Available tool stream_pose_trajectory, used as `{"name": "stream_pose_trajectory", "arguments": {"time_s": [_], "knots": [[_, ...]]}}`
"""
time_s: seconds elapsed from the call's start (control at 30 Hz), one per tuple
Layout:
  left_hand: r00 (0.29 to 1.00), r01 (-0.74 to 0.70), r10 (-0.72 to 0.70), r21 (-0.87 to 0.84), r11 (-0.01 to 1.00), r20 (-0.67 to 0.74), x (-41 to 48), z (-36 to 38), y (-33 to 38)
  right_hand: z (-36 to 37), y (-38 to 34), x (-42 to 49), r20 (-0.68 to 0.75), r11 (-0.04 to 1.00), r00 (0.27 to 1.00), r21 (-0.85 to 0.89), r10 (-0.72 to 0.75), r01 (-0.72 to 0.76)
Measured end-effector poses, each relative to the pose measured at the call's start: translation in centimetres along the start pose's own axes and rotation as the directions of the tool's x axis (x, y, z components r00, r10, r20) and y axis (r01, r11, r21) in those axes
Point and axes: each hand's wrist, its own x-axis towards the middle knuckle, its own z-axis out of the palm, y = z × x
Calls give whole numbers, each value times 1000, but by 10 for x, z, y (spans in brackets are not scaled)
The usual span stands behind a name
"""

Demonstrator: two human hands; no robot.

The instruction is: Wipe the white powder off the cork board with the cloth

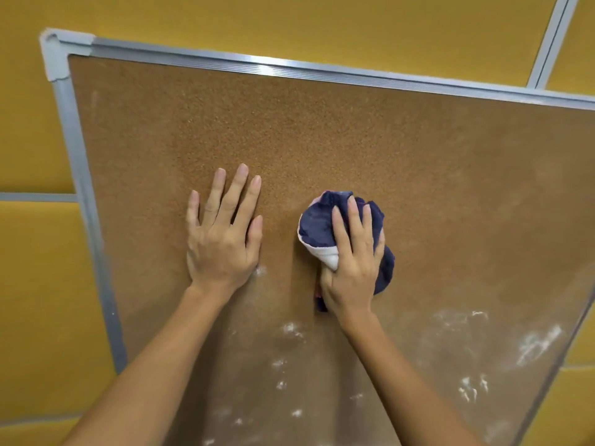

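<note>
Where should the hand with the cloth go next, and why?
Probably slide the right hand with the cloth downward, toward the nearest white powder just below it. The cork board looks mostly clean above the hands, while white smears lie across its lower part. The left hand lies flat on the board, seemingly bracing it.

A single wide-angle view, worn on the person's head, looks straight at the board [289, 130] on a yellow wall [289, 20] from close by. The board fills most of the picture and sits askew in it: its top left corner [56, 53] shows, while its right and lower parts run out of view. Both forearms enter from the bottom edge, and the left hand [222, 239] and right hand [352, 262] lie mid-picture.
</note>
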Motion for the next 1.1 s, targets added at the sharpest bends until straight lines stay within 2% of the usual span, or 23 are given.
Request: {"name": "stream_pose_trajectory", "arguments": {"time_s": [0.03, 0.1, 0.2, 0.27, 0.33, 0.4, 0.43, 0.47, 0.57, 0.63, 0.7, 0.8, 0.9, 0.97, 1.0, 1.07, 1.1], "knots": [[1000, -4, 4, 13, 1000, -5, -1, 2, 0, 5, -16, 1, 7, 1000, 1000, 15, -7, 7], [999, -26, 28, 83, 996, -25, -1, 3, -2, 11, -36, -15, 100, 992, 987, 50, -124, 120], [999, -41, 42, 72, 997, -15, 0, 0, -4, 4, -14, -41, 167, 958, 943, 41, -288, 285], [999, -15, 15, 5, 1000, 32, 1, -5, -2, -5, 11, -36, 105, 969, 964, -5, -245, 246], [998, 8, -7, -15, 1000, 56, 2, -10, 0, -8, 18, -16, -9, 992, 992, -24, -123, 123], [996, 22, -20, -20, 1000, 85, 3, -13, 1, -1, -5, 5, -76, 1000, 997, -6, 18, -19], [995, 24, -21, -28, 999, 97, 5, -15, 1, 3, -20, 11, -68, 999, 997, 14, 41, -40], [994, 17, -12, -39, 999, 106, 6, -17, 1, 7, -32, 10, -30, 999, 999, 37, 13, -12], [996, -6, 14, -90, 996, 91, 6, -31, -9, 10, -36, -19, 123, 976, 972, 109, -202, 189], [1000, 24, -22, -60, 998, 21, -4, -45, -28, 4, -21, -32, 139, 963, 958, 137, -250, 232], [996, 82, -81, 25, 996, -23, -20, -59, -56, -2, -19, -31, 118, 966, 971, 181, -208, 185], [989, 147, -147, 129, 981, -12, -32, -67, -93, -4, -29, -10, 44, 971, 992, 213, -120, 108], [994, 104, -107, 180, 978, 4, -29, -68, -126, 15, -58, 20, -29, 987, 999, 152, -43, 47], [998, 57, -63, 167, 984, 27, -31, -62, -139, 35, -94, 23, -55, 995, 998, 98, 38, -33], [998, 48, -53, 149, 988, 28, -33, -58, -142, 45, -114, 15, -51, 995, 998, 95, 33, -28], [998, 58, -60, 104, 993, 16, -34, -51, -145, 60, -145, -19, 53, 985, 987, 90, -149, 144], [998, 60, -61, 72, 996, 12, -35, -49, -146, 62, -148, -41, 129, 961, 953, 84, -274, 265]]}}
